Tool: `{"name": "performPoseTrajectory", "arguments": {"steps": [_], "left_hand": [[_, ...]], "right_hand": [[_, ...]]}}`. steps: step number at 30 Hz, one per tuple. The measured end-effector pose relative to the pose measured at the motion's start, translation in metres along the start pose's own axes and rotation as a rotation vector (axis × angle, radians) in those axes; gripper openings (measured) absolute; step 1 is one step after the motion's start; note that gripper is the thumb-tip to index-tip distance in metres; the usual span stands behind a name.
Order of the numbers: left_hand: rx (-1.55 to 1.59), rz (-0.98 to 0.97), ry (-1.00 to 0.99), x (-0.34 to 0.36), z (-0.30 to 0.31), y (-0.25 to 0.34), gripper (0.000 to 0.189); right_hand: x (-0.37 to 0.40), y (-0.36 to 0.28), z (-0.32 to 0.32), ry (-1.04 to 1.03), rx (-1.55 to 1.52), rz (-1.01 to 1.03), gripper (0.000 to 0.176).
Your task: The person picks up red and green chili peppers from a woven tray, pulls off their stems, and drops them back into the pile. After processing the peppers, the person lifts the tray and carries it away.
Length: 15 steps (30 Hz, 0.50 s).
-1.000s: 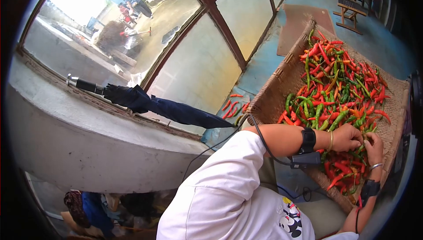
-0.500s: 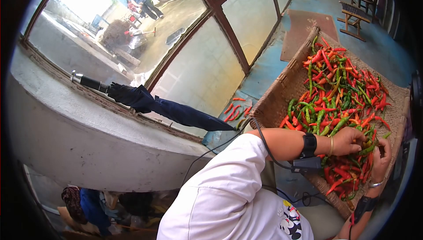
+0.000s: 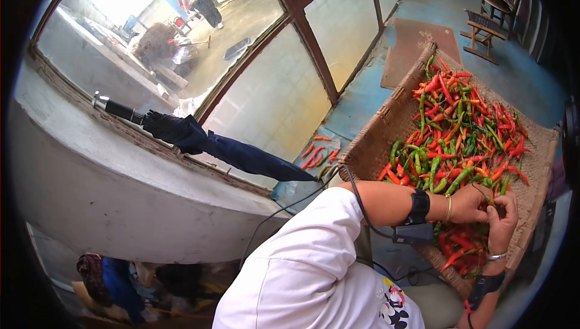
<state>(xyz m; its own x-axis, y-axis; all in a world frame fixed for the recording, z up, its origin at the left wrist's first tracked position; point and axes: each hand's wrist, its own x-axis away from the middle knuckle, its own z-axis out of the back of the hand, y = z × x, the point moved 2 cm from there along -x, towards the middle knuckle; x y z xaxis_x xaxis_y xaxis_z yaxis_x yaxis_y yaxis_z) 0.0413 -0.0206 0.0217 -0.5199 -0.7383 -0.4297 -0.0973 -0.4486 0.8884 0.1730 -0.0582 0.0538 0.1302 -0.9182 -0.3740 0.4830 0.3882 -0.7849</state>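
A woven basket on the right holds a heap of red and green chili peppers. Over its near part, my left hand, with a gold bangle at the wrist, has its fingers bent in a pinch on a dark pepper. My right hand, with a silver bracelet, meets it fingertip to fingertip, also closed around the same small pepper. The pepper is mostly hidden by the fingers. More red peppers lie below the hands.
A folded dark umbrella leans along the window ledge. Several peppers lie on the blue floor. A cable runs beside my arm. Outside stands a person. A wooden stool is at the back right.
Both hands have moved slightly left and closer together. The long green pepper near the fingers is no longer visible there. The person outside has come nearer.
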Motion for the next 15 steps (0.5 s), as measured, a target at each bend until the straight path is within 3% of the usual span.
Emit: {"name": "performPoseTrajectory", "arguments": {"steps": [9,13,15], "left_hand": [[0.019,0.059,0.042,-0.001,0.005,0.002,0.018],[-0.087,-0.047,0.153,-0.003,0.004,-0.009,0.016],[0.181,0.106,0.145,-0.004,0.006,-0.011,0.015]], "right_hand": [[0.002,0.018,0.002,0.023,-0.294,-0.21,0.009],[0.001,0.031,0.003,0.023,-0.274,-0.211,0.009],[0.001,0.036,0.003,0.137,-0.116,-0.2,0.007]]}}
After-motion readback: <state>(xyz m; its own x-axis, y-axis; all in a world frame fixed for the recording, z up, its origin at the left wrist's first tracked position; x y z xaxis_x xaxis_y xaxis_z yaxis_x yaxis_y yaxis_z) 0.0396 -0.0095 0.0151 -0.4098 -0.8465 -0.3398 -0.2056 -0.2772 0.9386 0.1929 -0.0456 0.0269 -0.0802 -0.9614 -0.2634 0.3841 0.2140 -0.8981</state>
